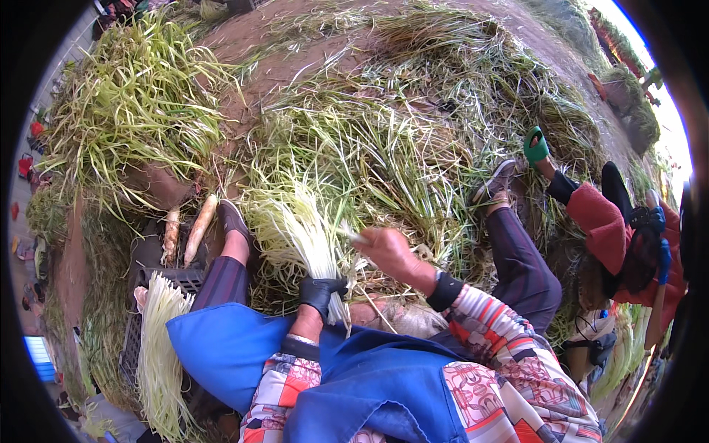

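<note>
My left hand (pixel 319 294), in a black glove, is closed around the lower ends of a bunch of pale yellow-white chives (pixel 306 229). Their thin leaves fan away from me over the cut greenery. Just right of the bunch, my bare right hand (pixel 389 251) has its fingers pinched together. A small pale wisp of chive leaf (pixel 353 234) sticks out from its fingertips. More pale chives (pixel 161 354) hang in a thick bundle over a dark plastic crate (pixel 181 279) by my left leg.
Loose green leaves (pixel 384 159) cover the ground between my feet. A tall leafy heap (pixel 140 103) rises at the far left. Two long whitish, tapered objects (pixel 199 230) lie beside my left shoe. Another person in red (pixel 602 229) sits close on my right, one green shoe (pixel 535 146) outstretched.
</note>
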Action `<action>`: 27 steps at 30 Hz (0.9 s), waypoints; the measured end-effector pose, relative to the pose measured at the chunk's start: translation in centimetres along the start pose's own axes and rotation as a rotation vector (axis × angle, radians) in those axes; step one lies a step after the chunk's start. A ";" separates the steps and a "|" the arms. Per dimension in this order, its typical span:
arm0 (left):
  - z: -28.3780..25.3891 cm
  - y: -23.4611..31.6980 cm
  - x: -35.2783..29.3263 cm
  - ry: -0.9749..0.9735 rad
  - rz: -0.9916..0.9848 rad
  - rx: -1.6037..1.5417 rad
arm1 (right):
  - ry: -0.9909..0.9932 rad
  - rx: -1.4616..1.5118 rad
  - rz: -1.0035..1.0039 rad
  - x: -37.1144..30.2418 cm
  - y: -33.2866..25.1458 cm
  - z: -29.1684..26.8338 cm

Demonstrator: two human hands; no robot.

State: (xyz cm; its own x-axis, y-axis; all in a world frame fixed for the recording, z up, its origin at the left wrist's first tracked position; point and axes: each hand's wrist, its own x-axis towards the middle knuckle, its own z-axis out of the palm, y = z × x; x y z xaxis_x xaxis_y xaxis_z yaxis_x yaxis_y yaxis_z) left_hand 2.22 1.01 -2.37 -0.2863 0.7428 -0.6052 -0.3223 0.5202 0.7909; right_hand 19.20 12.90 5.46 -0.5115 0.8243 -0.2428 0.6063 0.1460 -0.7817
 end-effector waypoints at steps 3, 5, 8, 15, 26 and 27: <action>-0.2 -0.5 0.7 0.052 -0.128 0.135 | 0.101 0.473 0.016 0.5 -2.0 -6.8; -0.5 -1.0 1.1 0.101 -0.083 0.443 | 0.281 0.738 -0.143 0.5 -3.6 -11.8; -1.2 -1.7 1.6 0.210 -0.131 0.971 | 0.477 0.757 -0.295 -0.2 -5.9 -19.8; -1.7 -0.1 1.1 0.130 -0.109 0.721 | 0.399 0.605 -0.125 -1.8 -7.8 -27.3; 1.2 2.3 -3.8 -0.448 -0.342 -0.635 | -0.186 0.827 0.258 4.7 0.5 -0.5; 1.7 2.1 -4.0 -0.461 -0.347 -0.752 | -0.161 0.825 0.280 5.0 0.9 0.8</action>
State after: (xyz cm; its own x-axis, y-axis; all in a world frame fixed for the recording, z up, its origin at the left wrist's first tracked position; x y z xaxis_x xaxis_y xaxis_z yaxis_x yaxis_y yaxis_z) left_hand 4.22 -0.12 1.81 0.2674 0.7745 -0.5734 -0.8655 0.4546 0.2105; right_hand 16.71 16.74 3.10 -0.5276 0.6745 -0.5164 0.1212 -0.5419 -0.8317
